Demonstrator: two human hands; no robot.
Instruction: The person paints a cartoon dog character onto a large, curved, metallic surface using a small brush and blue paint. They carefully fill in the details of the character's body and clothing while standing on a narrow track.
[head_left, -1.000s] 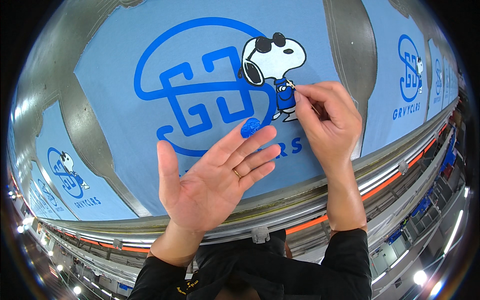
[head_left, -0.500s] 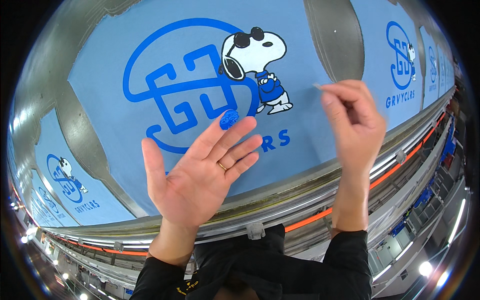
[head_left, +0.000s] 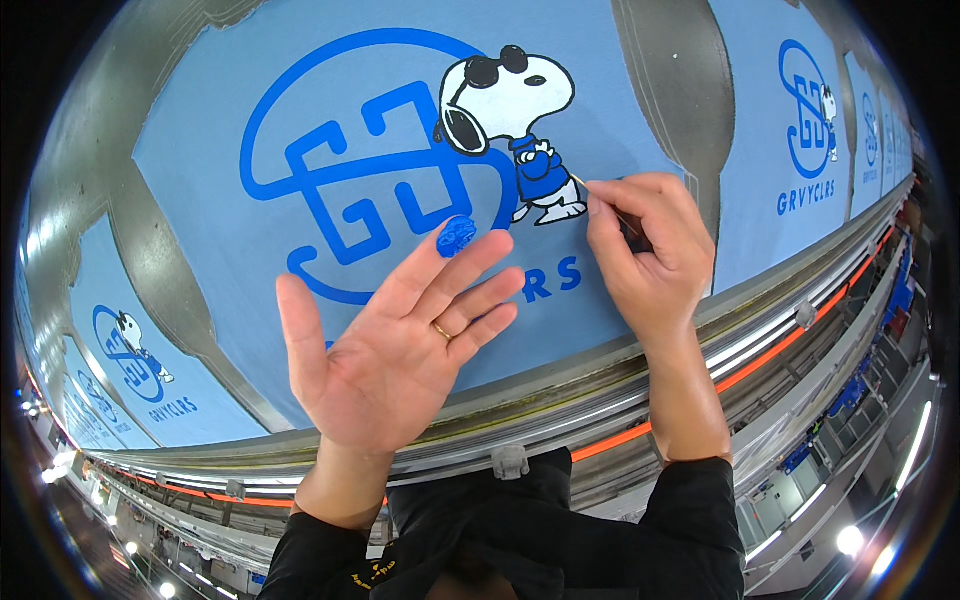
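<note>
Palm up and fingers spread, my left hand hovers over the lower middle of the light blue fabric panel. A blob of blue paint coats its index fingertip. My right hand pinches a thin, pale pointed stick like a toothpick, partly hidden by the fingers. The stick's tip is at the lower body of the printed cartoon dog; whether it touches the fabric I cannot tell. Left of the dog runs a blue line emblem, and blue lettering lies below, partly covered by my left hand.
Similar printed panels lie to the left and right on the grey metal table. A metal rail with a clamp-like block and an orange strip run along the table's near edge, close to my body.
My right hand has moved left and slightly down with the stick, from beside the dog to its lower body. My left hand has stayed almost still.
</note>
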